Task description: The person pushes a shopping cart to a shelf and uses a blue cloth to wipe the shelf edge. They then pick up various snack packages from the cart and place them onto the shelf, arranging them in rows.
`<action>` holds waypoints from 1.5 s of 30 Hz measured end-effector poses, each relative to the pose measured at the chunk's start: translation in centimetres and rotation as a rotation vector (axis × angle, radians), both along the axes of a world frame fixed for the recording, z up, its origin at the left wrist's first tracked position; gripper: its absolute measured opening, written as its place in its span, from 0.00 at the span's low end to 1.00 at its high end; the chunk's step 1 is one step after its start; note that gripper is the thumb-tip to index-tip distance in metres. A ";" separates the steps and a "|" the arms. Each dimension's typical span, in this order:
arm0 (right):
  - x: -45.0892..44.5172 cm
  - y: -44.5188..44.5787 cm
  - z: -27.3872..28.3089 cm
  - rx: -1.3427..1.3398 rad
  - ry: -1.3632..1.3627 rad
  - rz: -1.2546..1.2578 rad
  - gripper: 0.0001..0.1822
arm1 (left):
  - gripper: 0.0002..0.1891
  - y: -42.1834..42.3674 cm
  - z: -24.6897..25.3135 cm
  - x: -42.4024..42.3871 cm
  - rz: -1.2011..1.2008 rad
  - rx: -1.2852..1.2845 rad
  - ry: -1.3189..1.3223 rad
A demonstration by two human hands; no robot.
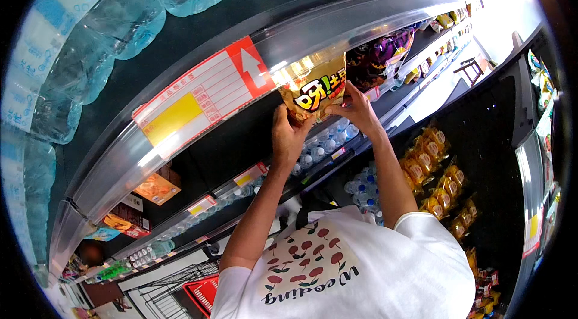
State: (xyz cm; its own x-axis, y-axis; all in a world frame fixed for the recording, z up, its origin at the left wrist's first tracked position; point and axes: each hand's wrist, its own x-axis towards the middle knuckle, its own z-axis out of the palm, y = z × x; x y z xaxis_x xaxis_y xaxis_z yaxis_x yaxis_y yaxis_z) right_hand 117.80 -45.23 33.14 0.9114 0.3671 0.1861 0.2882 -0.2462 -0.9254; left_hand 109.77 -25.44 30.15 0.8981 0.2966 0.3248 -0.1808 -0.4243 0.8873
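A golden snack bag (316,86) with large printed characters stands at the shelf front, its top partly behind the clear plastic shelf edge. My left hand (291,136) grips its lower left corner, thumb on the front. On the lower right side, my right hand (359,109) holds the same bag, thumb at the bottom edge. Just right of it are dark purple snack bags (384,57) on the same shelf. The bare dark shelf surface (235,133) lies left of my left hand.
A shelf edge (388,0) with a price card (203,97) runs above my hands. Large water bottles (122,11) line the shelf above. Small bottles (316,154) stand below. Packaged yellow snacks (424,156) are at right, a red basket (203,294) and wire cart (158,292) at lower left.
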 end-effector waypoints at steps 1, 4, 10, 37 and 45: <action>0.4 -0.2 -0.9 0.014 -0.005 -0.016 0.35 | 0.27 -0.2 -0.3 0.2 0.017 0.029 -0.019; 0.6 -0.3 -1.4 0.002 0.036 0.006 0.39 | 0.28 0.0 -1.8 0.6 -0.038 -0.138 -0.004; 0.0 -0.3 -1.9 -0.037 -0.028 -0.074 0.37 | 0.28 -0.2 -1.4 0.3 -0.075 -0.140 0.001; 10.3 3.8 -4.1 0.672 0.302 0.052 0.35 | 0.51 0.0 1.7 -0.6 0.050 0.305 0.148; 10.8 4.1 -5.6 0.614 0.305 -0.006 0.35 | 0.37 0.3 0.2 -0.4 0.084 0.341 0.105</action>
